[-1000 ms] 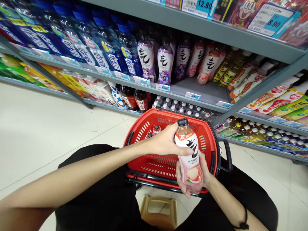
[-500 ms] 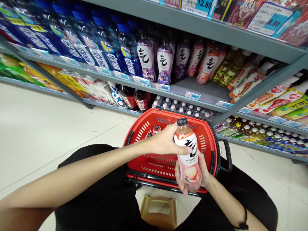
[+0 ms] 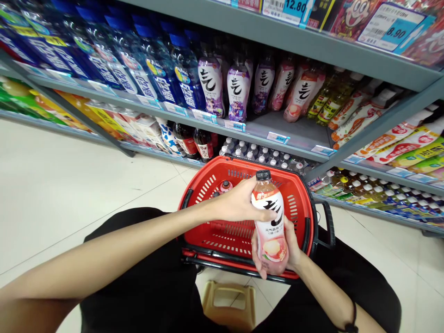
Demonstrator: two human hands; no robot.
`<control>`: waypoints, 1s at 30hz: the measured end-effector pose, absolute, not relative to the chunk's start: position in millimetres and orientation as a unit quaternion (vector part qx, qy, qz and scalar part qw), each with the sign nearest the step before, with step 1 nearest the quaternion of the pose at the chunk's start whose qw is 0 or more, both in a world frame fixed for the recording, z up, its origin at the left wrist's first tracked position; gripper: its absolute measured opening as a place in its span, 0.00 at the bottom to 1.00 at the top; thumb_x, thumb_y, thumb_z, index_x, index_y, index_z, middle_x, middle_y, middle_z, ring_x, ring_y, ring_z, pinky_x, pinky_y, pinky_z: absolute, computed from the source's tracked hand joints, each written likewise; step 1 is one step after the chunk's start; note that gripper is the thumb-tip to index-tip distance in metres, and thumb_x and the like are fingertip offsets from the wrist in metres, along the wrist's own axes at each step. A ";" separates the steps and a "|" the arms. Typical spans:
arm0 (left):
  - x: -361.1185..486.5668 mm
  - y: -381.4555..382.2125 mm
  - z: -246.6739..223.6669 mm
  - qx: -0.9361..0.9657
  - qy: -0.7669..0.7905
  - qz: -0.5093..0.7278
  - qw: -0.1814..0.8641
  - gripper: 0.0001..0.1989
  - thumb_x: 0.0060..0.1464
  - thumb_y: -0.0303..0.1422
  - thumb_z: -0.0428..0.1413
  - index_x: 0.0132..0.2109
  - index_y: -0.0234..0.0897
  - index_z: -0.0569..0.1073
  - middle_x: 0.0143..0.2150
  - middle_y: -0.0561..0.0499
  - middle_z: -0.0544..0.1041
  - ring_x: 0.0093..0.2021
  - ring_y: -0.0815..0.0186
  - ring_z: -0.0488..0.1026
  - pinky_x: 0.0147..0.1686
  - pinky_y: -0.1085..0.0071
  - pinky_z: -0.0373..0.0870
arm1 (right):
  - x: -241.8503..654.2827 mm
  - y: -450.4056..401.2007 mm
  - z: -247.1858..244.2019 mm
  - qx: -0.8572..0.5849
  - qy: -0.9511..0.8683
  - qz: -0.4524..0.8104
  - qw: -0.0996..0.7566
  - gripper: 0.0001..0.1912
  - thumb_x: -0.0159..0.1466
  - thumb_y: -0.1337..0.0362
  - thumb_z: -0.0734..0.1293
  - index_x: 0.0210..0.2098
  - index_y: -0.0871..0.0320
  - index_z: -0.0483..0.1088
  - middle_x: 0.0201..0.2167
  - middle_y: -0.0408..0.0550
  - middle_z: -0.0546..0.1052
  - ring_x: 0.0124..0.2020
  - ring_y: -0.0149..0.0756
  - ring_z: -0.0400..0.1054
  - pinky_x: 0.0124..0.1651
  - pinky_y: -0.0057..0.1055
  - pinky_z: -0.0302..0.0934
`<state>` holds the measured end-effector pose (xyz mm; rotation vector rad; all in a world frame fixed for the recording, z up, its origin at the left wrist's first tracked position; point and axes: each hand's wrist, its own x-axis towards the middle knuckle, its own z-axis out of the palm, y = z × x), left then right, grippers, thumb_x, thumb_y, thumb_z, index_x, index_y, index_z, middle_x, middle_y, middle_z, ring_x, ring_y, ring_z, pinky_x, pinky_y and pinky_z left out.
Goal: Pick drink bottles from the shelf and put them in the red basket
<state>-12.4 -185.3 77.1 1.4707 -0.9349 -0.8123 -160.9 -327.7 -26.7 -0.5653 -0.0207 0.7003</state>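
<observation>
Both my hands hold one drink bottle (image 3: 270, 231) with a black cap and a white and pink peach label, its front turned up toward me. My left hand (image 3: 239, 201) wraps round its upper part, thumb across the label. Lower down, my right hand (image 3: 293, 243) cups the bottle from beneath and behind, fingertips showing at its left side. Under the bottle is a red shopping basket (image 3: 204, 185) with black trim. Inside it, a pink bottle (image 3: 226, 186) with a dark cap shows beyond my left wrist; another dark cap is partly hidden by that forearm.
A grey shelf (image 3: 294, 132) ahead bears purple-label bottles (image 3: 237, 90), peach bottles (image 3: 302, 95) and blue-capped bottles (image 3: 159, 76). Small white-capped bottles (image 3: 263, 155) stand on the lower level. A beige stool (image 3: 229, 312) sits below the basket, between my knees.
The bottle has tilted very slightly in my hands, and my right hand has shifted a little up and left with it. The basket and shelves look the same.
</observation>
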 end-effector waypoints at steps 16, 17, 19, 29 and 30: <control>-12.0 -188.0 76.6 0.607 -0.406 -0.357 0.582 0.22 0.49 0.40 0.69 0.43 0.29 0.74 0.40 0.43 0.80 0.37 0.63 0.77 0.37 0.70 0.75 | -159.5 -323.8 -19.8 -0.300 -0.028 0.276 0.913 0.47 0.59 0.23 0.59 0.39 0.67 0.71 0.26 0.59 0.76 0.28 0.46 0.73 0.23 0.29 0.64; -11.9 -188.0 76.4 0.608 -0.410 -0.355 0.580 0.22 0.50 0.41 0.69 0.43 0.29 0.74 0.40 0.43 0.80 0.37 0.62 0.77 0.37 0.70 0.76 | -159.6 -323.7 -19.4 -0.306 -0.027 0.271 0.912 0.47 0.59 0.23 0.58 0.39 0.67 0.71 0.26 0.59 0.76 0.27 0.46 0.73 0.23 0.29 0.64; -11.9 -188.0 76.2 0.606 -0.417 -0.349 0.581 0.21 0.50 0.41 0.69 0.42 0.28 0.74 0.40 0.42 0.80 0.37 0.62 0.77 0.36 0.69 0.75 | -159.5 -322.9 -17.5 -0.323 -0.030 0.253 0.912 0.47 0.60 0.23 0.58 0.39 0.66 0.72 0.26 0.58 0.75 0.27 0.46 0.73 0.23 0.31 0.65; -9.7 -187.4 78.4 0.612 -0.433 -0.319 0.579 0.16 0.52 0.36 0.67 0.42 0.29 0.76 0.38 0.46 0.79 0.36 0.66 0.74 0.36 0.73 0.73 | -158.8 -318.5 -15.1 -0.381 -0.025 0.203 0.902 0.44 0.62 0.25 0.59 0.34 0.66 0.74 0.25 0.58 0.75 0.26 0.44 0.73 0.26 0.32 0.67; -9.6 -187.8 78.0 0.614 -0.430 -0.318 0.581 0.16 0.52 0.36 0.67 0.42 0.29 0.76 0.38 0.47 0.79 0.36 0.66 0.74 0.36 0.73 0.73 | -159.3 -318.5 -16.8 -0.386 -0.019 0.201 0.900 0.44 0.62 0.25 0.59 0.33 0.66 0.74 0.25 0.58 0.75 0.25 0.44 0.73 0.25 0.31 0.66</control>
